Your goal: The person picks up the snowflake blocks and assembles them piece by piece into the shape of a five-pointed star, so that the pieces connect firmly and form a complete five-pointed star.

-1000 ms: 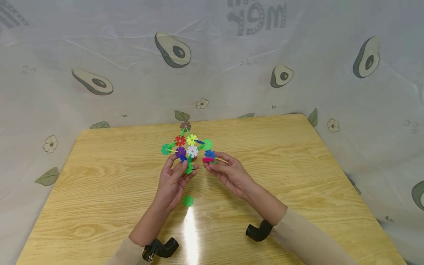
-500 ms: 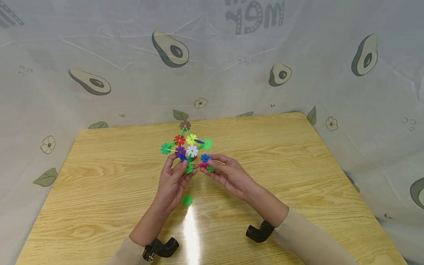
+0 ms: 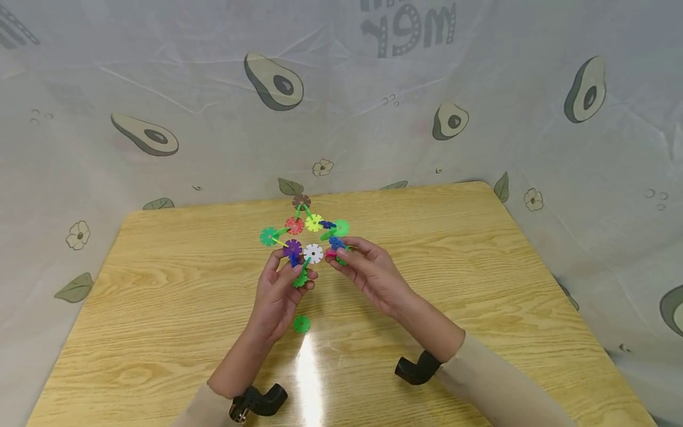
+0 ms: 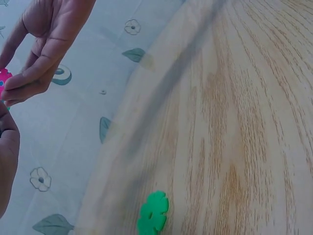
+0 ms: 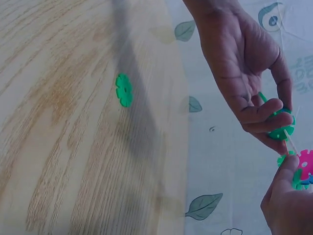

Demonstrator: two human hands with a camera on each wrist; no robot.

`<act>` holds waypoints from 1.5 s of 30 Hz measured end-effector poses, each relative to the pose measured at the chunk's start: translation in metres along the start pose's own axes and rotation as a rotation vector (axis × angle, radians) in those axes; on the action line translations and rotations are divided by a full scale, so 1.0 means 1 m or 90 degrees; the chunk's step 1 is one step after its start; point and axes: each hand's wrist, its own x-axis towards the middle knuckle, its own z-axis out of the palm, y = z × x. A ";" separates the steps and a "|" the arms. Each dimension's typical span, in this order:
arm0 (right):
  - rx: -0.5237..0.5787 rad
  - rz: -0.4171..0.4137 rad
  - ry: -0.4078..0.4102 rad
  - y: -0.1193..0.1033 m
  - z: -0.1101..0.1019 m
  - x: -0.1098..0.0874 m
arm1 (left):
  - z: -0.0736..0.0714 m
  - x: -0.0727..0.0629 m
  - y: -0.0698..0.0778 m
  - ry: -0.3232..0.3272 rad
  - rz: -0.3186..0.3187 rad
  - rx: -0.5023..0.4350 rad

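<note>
My left hand [image 3: 280, 290] pinches the lower part of a chain of notched snowflake discs, at a dark blue disc and a green disc [image 3: 300, 279]. Above rise a purple disc [image 3: 292, 248], a white disc [image 3: 313, 254], a red disc [image 3: 294, 225], a yellow disc [image 3: 314, 223] and a brown disc [image 3: 301, 202] at the top. On the right, my right hand [image 3: 373, 276] pinches a cluster with a blue disc [image 3: 337, 242] and a pink disc [image 5: 305, 164]. Its fingertips are close to the white disc. In the right wrist view, both hands' fingertips nearly meet.
A single green disc [image 3: 302, 324] lies flat on the wooden table [image 3: 453, 267], below the hands. Behind the table hangs a pale cloth [image 3: 363, 136] printed with avocados. A black curved mount [image 3: 418, 369] is on each wrist.
My right hand moved the blue and pink discs left and down, then back up beside the white disc. The chain has tilted, its white disc now lower. My left hand keeps its grip.
</note>
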 end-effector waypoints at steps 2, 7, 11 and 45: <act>-0.030 -0.015 0.003 0.000 0.000 0.000 | 0.000 0.000 0.000 -0.012 0.006 -0.012; -0.111 -0.053 0.008 0.002 0.001 -0.001 | 0.000 0.000 0.000 -0.038 0.019 -0.038; -0.173 -0.070 0.019 0.003 0.001 -0.002 | 0.003 0.001 0.000 -0.017 0.013 -0.029; -0.247 -0.154 0.007 0.016 0.000 -0.002 | 0.016 0.008 -0.003 0.159 -0.025 0.034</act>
